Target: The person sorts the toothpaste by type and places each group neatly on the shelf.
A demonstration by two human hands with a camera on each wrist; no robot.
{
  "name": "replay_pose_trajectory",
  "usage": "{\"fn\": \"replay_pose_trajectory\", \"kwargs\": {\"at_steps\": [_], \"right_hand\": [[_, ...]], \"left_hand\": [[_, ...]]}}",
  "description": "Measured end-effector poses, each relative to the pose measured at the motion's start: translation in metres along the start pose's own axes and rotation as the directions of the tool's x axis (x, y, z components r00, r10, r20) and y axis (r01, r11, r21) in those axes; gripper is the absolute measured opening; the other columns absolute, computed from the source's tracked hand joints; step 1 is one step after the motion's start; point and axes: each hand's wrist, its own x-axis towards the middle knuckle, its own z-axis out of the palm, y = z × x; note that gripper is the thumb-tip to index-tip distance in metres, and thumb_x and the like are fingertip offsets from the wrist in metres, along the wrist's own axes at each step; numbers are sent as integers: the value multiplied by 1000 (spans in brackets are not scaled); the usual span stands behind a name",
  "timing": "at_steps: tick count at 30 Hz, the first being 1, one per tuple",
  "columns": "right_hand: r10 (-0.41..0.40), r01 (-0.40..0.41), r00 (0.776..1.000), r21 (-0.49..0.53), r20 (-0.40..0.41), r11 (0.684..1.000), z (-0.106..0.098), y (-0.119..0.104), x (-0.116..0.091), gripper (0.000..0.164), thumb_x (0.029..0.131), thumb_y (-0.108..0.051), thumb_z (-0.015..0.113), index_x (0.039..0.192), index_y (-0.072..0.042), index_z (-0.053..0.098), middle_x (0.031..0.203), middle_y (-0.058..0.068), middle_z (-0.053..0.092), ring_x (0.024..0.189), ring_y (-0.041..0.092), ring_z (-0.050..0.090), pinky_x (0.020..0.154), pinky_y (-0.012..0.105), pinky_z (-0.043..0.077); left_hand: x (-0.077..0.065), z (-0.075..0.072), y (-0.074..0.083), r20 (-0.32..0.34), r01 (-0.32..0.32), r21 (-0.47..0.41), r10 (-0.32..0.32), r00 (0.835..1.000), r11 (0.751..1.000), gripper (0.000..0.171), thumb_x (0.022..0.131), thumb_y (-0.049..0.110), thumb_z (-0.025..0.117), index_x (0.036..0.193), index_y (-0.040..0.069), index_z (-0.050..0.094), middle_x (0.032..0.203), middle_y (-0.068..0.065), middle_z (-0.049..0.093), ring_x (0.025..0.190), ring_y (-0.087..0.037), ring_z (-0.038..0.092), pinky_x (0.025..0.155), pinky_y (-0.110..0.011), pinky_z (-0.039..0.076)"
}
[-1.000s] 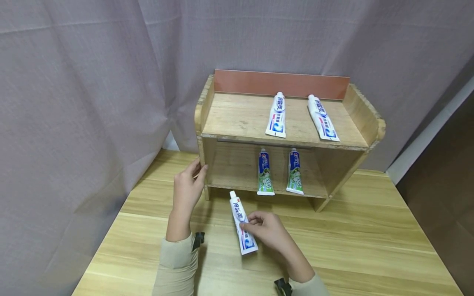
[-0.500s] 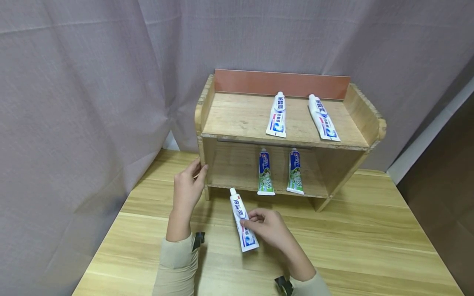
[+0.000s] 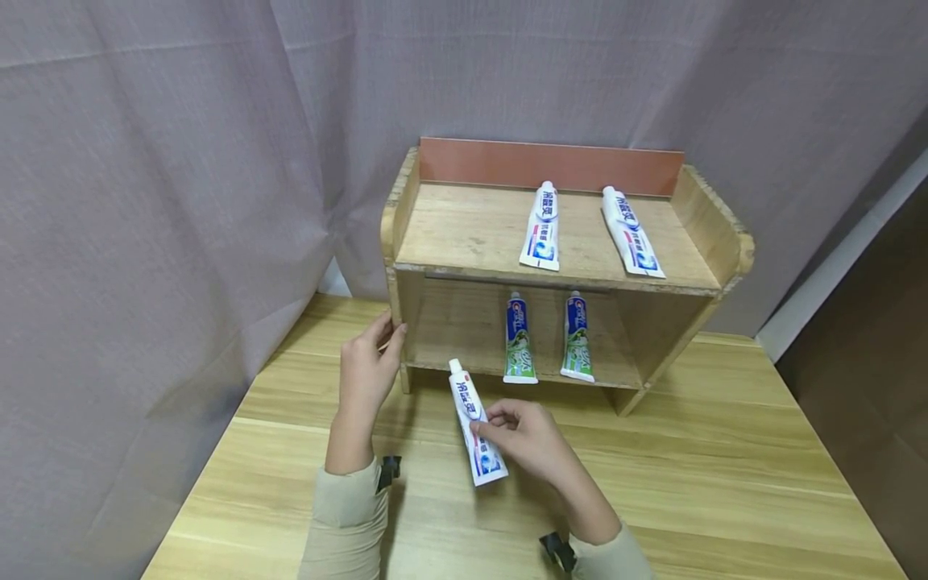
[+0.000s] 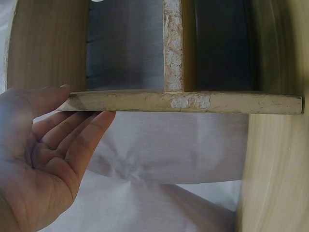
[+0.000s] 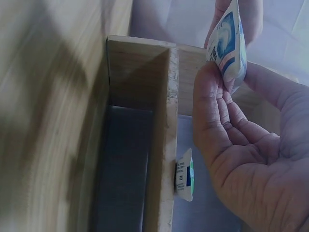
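Note:
Between the thumb and fingers of my right hand (image 3: 532, 439) is a white toothpaste tube (image 3: 470, 411) with blue lettering, cap end toward the shelf. The right wrist view shows its flat crimped end close up. My left hand (image 3: 368, 358) grips the left side panel (image 4: 140, 102) of a small wooden shelf (image 3: 471, 274), thumb on the inner face and fingers outside. Two similar white toothpaste tubes, a left one (image 3: 542, 229) and a right one (image 3: 632, 234), lie on the upper board. On the lower board lie two blue-and-green toothpaste tubes, one (image 3: 519, 342) left of the other (image 3: 577, 342).
The shelf stands on a wood-grain table (image 3: 725, 475), its lower board raised on the side panels. A reddish-brown strip (image 3: 551, 165) runs along the top back edge. Grey curtain (image 3: 181, 201) hangs behind and to the left. A dark brown panel (image 3: 863, 346) stands at the right.
My right hand has moved slightly forward with the white toothpaste tube, bringing its cap closer to the lower board. The left hand has stayed on the side panel.

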Motion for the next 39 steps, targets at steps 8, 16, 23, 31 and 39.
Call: {"fn": "replay_pose_trajectory", "kwargs": {"at_steps": [8,16,23,31,39], "right_hand": [[-4,4,1000,-3,-16,1000,-4,-9,3,18,84,-20,83,92,-7,74,81,1,69,69,17,65,57,27,61],[-18,18,1000,-5,-25,1000,-8,-18,4,17,84,-17,83,91,-4,74,80,2,70,69,16,66,60,26,60],[-33,32,999,-21,-27,999,-11,-23,6,16,85,-17,82,92,-5,75,81,1,71,70,16,67,61,26,61],[-63,61,997,-66,-38,996,-15,-29,8,15,86,-18,81,92,-5,75,81,0,71,70,14,66,61,25,61],[-95,93,995,-58,-40,994,-19,-38,10,16,85,-16,81,93,-4,75,82,2,72,71,15,67,63,26,62]], "left_hand": [[0,0,-2,0,-6,8,6,1000,1000,31,100,19,65,125,1,68,112,-17,73,103,-29,72,83,-28,62],[0,1,-2,1,-3,5,3,1000,1000,30,100,18,65,125,1,68,113,-17,73,103,-28,72,82,-27,62],[0,0,-1,1,-4,9,4,1000,1000,31,100,19,65,125,1,67,113,-18,72,104,-29,72,83,-29,62],[0,0,0,-1,-4,10,4,1000,1000,30,100,19,65,125,1,68,112,-17,73,103,-29,72,82,-28,62],[0,0,-1,0,-1,13,1,1000,1000,30,100,19,66,124,2,68,113,-17,73,103,-28,72,82,-27,62]]}}
